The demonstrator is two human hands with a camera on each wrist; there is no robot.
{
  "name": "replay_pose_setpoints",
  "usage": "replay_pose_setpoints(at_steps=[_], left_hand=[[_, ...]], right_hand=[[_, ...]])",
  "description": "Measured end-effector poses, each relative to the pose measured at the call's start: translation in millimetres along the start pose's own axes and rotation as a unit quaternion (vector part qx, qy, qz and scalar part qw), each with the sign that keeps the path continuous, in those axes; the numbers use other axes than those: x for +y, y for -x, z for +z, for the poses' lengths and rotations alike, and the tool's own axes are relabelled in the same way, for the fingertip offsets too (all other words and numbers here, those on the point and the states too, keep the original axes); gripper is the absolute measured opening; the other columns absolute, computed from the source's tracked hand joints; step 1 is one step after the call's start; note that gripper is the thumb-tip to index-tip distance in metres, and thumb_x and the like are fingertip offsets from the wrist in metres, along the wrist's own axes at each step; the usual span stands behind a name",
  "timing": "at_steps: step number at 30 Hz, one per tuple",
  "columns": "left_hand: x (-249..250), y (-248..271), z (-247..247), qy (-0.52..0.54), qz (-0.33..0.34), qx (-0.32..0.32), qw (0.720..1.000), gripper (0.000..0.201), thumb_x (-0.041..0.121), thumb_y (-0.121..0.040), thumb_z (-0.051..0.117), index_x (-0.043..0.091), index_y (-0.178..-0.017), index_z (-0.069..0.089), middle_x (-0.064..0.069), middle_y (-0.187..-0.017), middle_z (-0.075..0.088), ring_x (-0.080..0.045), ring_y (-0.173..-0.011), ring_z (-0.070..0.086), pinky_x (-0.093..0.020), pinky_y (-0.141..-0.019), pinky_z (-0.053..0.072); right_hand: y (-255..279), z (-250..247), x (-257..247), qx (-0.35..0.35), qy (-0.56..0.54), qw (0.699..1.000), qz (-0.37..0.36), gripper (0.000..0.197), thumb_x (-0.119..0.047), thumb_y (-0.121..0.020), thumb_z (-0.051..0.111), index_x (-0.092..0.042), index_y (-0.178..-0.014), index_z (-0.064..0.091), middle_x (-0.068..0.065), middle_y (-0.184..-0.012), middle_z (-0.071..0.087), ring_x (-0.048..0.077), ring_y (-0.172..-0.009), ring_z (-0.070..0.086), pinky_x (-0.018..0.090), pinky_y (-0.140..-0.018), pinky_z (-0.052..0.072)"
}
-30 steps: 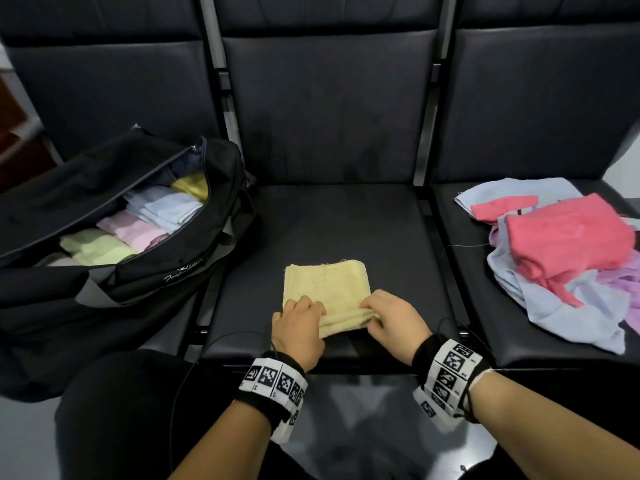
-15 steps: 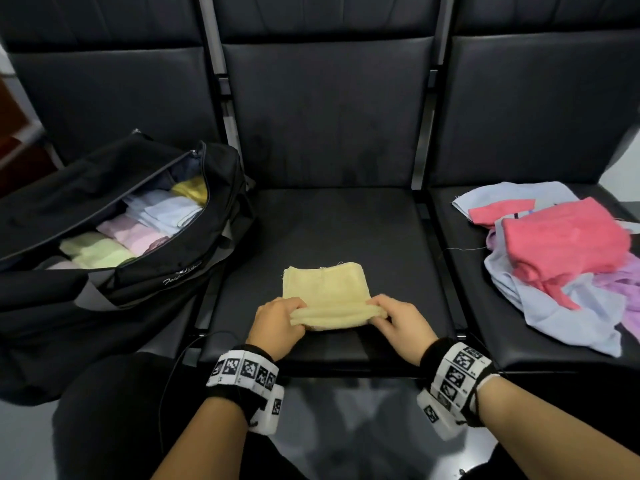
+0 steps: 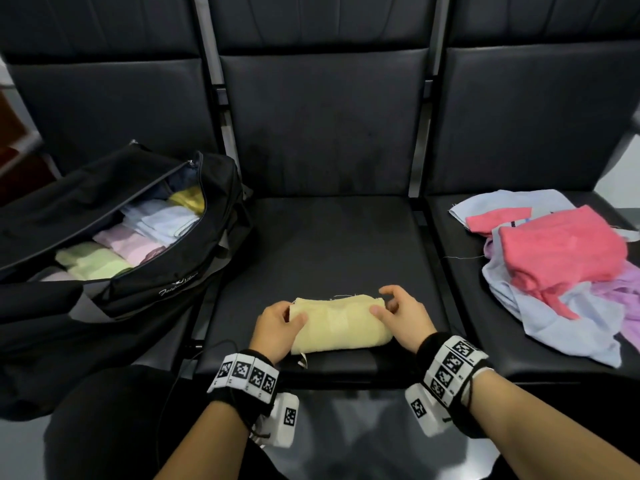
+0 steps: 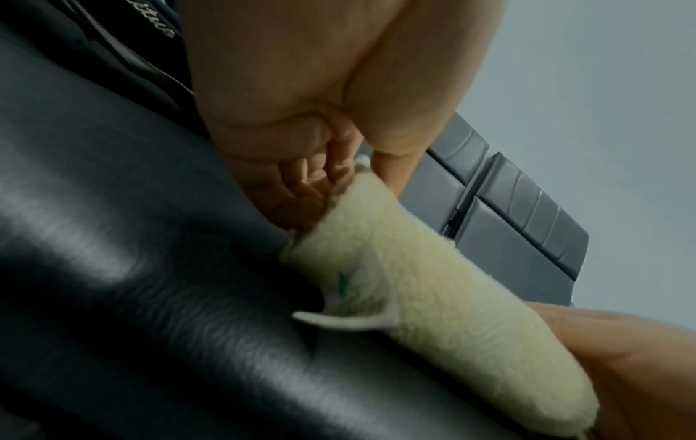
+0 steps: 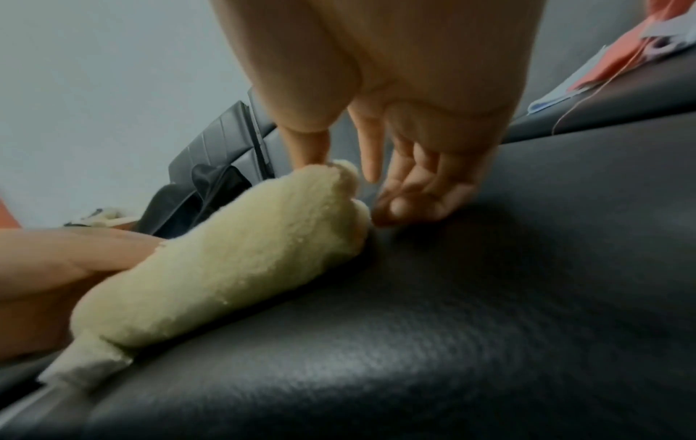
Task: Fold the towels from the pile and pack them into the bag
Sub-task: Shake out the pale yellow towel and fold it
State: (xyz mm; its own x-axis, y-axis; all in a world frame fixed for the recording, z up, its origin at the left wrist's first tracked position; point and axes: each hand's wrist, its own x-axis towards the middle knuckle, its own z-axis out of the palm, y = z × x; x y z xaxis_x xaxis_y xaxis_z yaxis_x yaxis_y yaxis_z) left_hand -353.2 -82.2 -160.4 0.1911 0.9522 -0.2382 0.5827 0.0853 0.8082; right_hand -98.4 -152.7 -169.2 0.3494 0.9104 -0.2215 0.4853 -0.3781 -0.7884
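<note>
A pale yellow towel [image 3: 341, 325] lies folded into a narrow band near the front edge of the middle seat [image 3: 332, 251]. My left hand [image 3: 289, 315] grips its left end, thumb on top and fingers curled at the edge [image 4: 312, 193]. My right hand [image 3: 391, 306] is at the right end: the thumb rests on the cloth [image 5: 233, 262] and the fingers [image 5: 410, 205] hang loosely beside it, touching the seat. The black bag [image 3: 180, 282] stands unzipped on the left seat with several folded towels [image 3: 138, 237] inside. The loose pile [image 3: 561, 251] lies on the right seat.
Three black padded seats stand in a row with metal bars between them. The bag's flap [image 3: 86, 195] is thrown back to the left. A white label [image 4: 350, 320] sticks out from the towel's near edge. My dark-clad knee [image 3: 114, 420] is below the bag.
Both hands lifted the towel's near edge and folded it away from me, so the towel is now half as deep. My right fingers have loosened and spread.
</note>
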Motion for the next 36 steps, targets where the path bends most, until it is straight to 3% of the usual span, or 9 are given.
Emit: replay_pose_setpoints(at_steps=[3, 8, 14, 19, 22, 25, 29, 31, 36], left_hand=[[-4, 0, 4, -0.023, -0.002, 0.027, 0.999, 0.010, 0.023, -0.089, 0.067, 0.013, -0.088, 0.069, -0.003, -0.083, 0.067, -0.022, -0.081, 0.062, -0.029, -0.069, 0.045], [-6, -3, 7, -0.063, 0.003, 0.041, 0.997, 0.019, 0.027, -0.094, 0.064, 0.015, -0.108, 0.069, -0.003, -0.106, 0.055, -0.022, -0.096, 0.058, -0.028, -0.083, 0.041], [-6, -2, 4, -0.052, -0.032, 0.008, 0.998, 0.014, 0.028, -0.094, 0.062, 0.015, -0.095, 0.067, -0.001, -0.089, 0.068, -0.024, -0.091, 0.064, -0.035, -0.079, 0.050], [-2, 5, 6, -0.056, -0.049, 0.025, 0.997, 0.013, 0.031, -0.088, 0.067, 0.019, -0.093, 0.064, 0.000, -0.085, 0.068, -0.020, -0.084, 0.064, -0.034, -0.077, 0.053], [-1, 8, 5, -0.034, -0.063, 0.036, 0.997, 0.016, 0.025, -0.082, 0.071, 0.021, -0.092, 0.058, 0.001, -0.082, 0.065, -0.020, -0.082, 0.063, -0.035, -0.078, 0.053], [8, 13, 1, -0.051, -0.055, 0.008, 0.997, 0.029, 0.015, -0.079, 0.067, 0.026, -0.103, 0.053, 0.000, -0.100, 0.061, -0.021, -0.097, 0.060, -0.033, -0.087, 0.050], [51, 20, -10, -0.082, 0.110, -0.033, 0.990, 0.073, 0.024, -0.066, 0.067, 0.037, -0.135, 0.047, 0.011, -0.126, 0.045, -0.010, -0.118, 0.039, -0.026, -0.105, 0.036], [75, 25, -15, -0.071, 0.179, -0.084, 0.978, 0.082, 0.032, -0.061, 0.068, 0.039, -0.139, 0.043, 0.017, -0.136, 0.043, -0.004, -0.124, 0.038, -0.022, -0.108, 0.033], [98, 34, -18, 0.027, 0.166, -0.136, 0.976, 0.065, 0.028, -0.065, 0.083, 0.045, -0.121, 0.054, 0.024, -0.102, 0.068, 0.006, -0.091, 0.065, -0.012, -0.074, 0.048]], right_hand=[[-4, -3, 3, -0.098, 0.042, 0.994, 0.021, 0.070, -0.051, -0.085, 0.069, -0.031, -0.146, 0.041, -0.002, -0.105, 0.058, 0.014, -0.101, 0.057, 0.028, -0.091, 0.044], [-9, -6, 4, -0.153, 0.044, 0.987, 0.019, 0.073, -0.051, -0.084, 0.070, -0.033, -0.148, 0.040, 0.003, -0.134, 0.055, 0.019, -0.124, 0.054, 0.038, -0.110, 0.040], [-9, -3, -4, -0.136, 0.081, 0.987, 0.013, 0.027, -0.041, -0.086, 0.072, -0.021, -0.102, 0.062, 0.011, -0.103, 0.067, 0.015, -0.086, 0.060, 0.032, -0.081, 0.049], [-3, -3, -3, -0.133, 0.098, 0.986, 0.017, 0.022, -0.040, -0.086, 0.071, -0.026, -0.094, 0.057, 0.005, -0.102, 0.053, 0.014, -0.085, 0.053, 0.024, -0.071, 0.041], [3, -5, -6, -0.136, 0.045, 0.990, 0.009, 0.022, -0.031, -0.085, 0.074, -0.022, -0.087, 0.054, -0.001, -0.086, 0.054, 0.009, -0.072, 0.050, 0.024, -0.065, 0.041], [9, -14, -22, -0.139, 0.006, 0.989, -0.050, 0.028, -0.023, -0.080, 0.078, -0.017, -0.084, 0.051, -0.004, -0.077, 0.052, 0.010, -0.070, 0.047, 0.031, -0.068, 0.040], [9, -39, -83, -0.128, 0.056, 0.970, -0.199, 0.036, -0.034, -0.070, 0.081, -0.026, -0.084, 0.050, -0.014, -0.070, 0.052, 0.002, -0.063, 0.044, 0.025, -0.063, 0.040], [13, -47, -116, -0.129, 0.128, 0.946, -0.269, 0.038, -0.040, -0.068, 0.079, -0.032, -0.088, 0.048, -0.015, -0.074, 0.055, 0.002, -0.067, 0.049, 0.027, -0.066, 0.045], [28, -61, -160, -0.131, 0.270, 0.886, -0.354, 0.032, -0.039, -0.077, 0.071, -0.039, -0.106, 0.059, -0.015, -0.098, 0.062, 0.006, -0.092, 0.057, 0.039, -0.079, 0.051]])
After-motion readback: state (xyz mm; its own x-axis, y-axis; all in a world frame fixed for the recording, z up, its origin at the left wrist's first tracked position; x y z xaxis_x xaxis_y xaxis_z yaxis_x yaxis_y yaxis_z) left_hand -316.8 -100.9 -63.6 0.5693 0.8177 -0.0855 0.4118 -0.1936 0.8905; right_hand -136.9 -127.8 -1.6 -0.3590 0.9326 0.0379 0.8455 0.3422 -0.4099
